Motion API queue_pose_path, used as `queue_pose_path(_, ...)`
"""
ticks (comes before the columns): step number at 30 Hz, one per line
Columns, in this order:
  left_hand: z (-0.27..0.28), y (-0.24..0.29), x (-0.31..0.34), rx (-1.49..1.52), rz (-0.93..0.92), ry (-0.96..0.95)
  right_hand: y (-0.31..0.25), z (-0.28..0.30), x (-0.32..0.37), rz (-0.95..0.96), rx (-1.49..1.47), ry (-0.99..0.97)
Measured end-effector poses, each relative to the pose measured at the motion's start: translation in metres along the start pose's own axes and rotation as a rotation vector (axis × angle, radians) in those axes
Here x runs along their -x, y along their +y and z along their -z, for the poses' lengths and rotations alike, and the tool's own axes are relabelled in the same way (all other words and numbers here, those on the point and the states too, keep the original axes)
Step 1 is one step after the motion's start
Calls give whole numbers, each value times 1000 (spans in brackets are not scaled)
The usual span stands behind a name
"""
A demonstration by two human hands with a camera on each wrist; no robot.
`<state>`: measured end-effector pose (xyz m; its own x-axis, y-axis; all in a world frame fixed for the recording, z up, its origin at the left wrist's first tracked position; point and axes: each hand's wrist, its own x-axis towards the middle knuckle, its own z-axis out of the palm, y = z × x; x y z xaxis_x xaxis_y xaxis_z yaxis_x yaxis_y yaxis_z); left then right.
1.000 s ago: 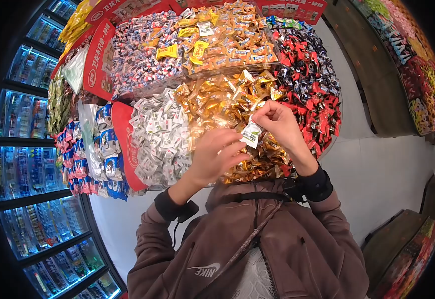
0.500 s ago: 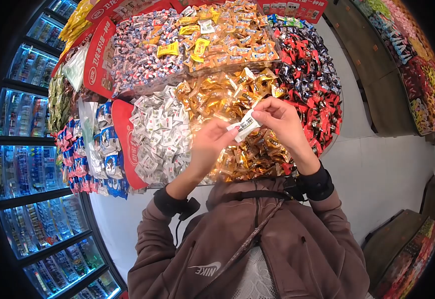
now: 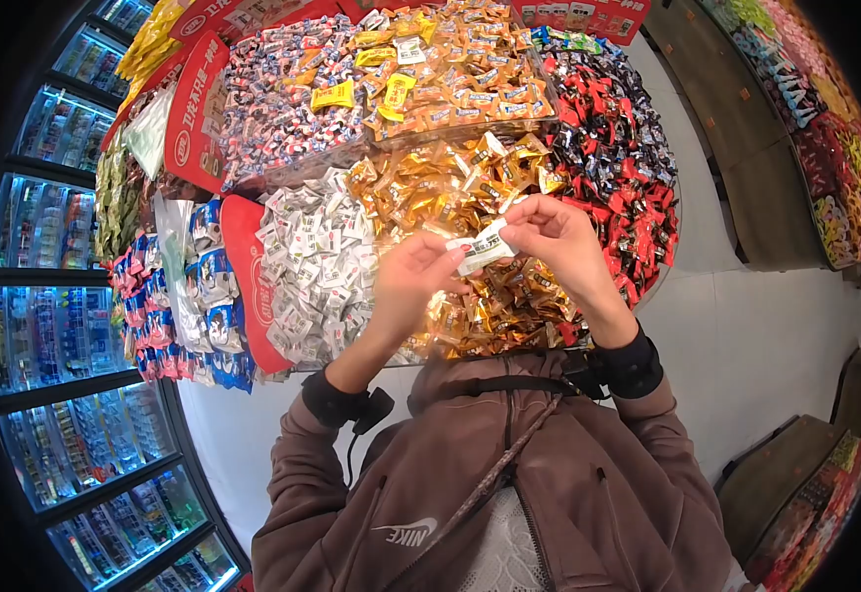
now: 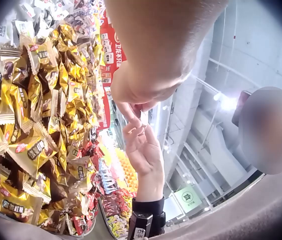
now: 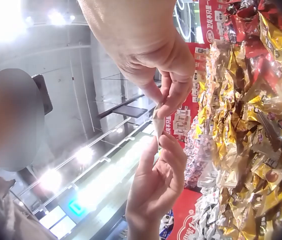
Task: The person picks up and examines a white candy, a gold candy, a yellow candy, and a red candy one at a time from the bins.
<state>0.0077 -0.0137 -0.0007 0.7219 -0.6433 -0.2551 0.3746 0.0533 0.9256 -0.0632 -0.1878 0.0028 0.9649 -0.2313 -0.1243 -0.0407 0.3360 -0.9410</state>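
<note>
A small white wrapped candy with dark print is stretched between my two hands, above the gold-wrapped candies. My left hand pinches its left end between thumb and fingers. At the other end, my right hand grips the wrapper with thumb and forefinger. In the right wrist view the white packet appears edge-on, fingertips of both hands meeting it at top and bottom. From the left wrist, the left hand hides most of it.
White-wrapped candies lie left of the gold ones, red-wrapped candies to the right. Behind stand clear bins of blue-pink candies and orange candies. A red sign edges the left side; lit fridges stand farther left.
The left hand has come to the candy and taken its left end. The candy has turned from hanging under the right hand to lying nearly level between both hands.
</note>
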Motion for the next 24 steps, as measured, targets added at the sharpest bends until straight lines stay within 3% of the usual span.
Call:
queue_pose_path(4,7,7,-2,-79,-28,38,4,3,4,-79,43,-83)
queue_pose_path(13,14,1,0,-97,-5,34,13,2,4,-163,80,-55)
queue_pose_path(22,15,2,3,-78,-48,35,14,-2,7,-31,130,-70)
queue_pose_path(24,15,1,5,-55,-97,4,10,-6,11,125,171,-92)
